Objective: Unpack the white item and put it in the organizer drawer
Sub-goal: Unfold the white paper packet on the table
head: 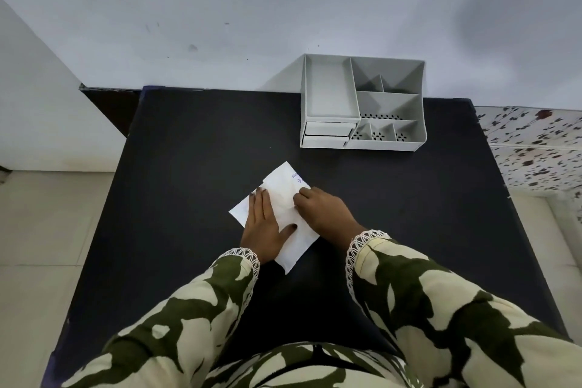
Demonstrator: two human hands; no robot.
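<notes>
I see a white wrapper (285, 198) with small blue-purple print near its far corner, lying on a black table top (189, 151). My sleeves (441, 293) are cream with dark olive-green blotches, camouflage-like, and cream lace trim at the cuffs. Nails on my left hand (263, 227) look dark-painted. The organizer (362, 104) is light grey all over, with dark dotted perforations in the bottoms of its front compartments. Wall (220, 9) is pale bluish-white. Floor (37, 246) is beige tile. At right, a white cloth (535, 151) with dark speckles and reddish spots.

Soft, even light; faint shadows on the wall (283, 9) (upper right); wide-angle bending at edges; sharp centre
</notes>
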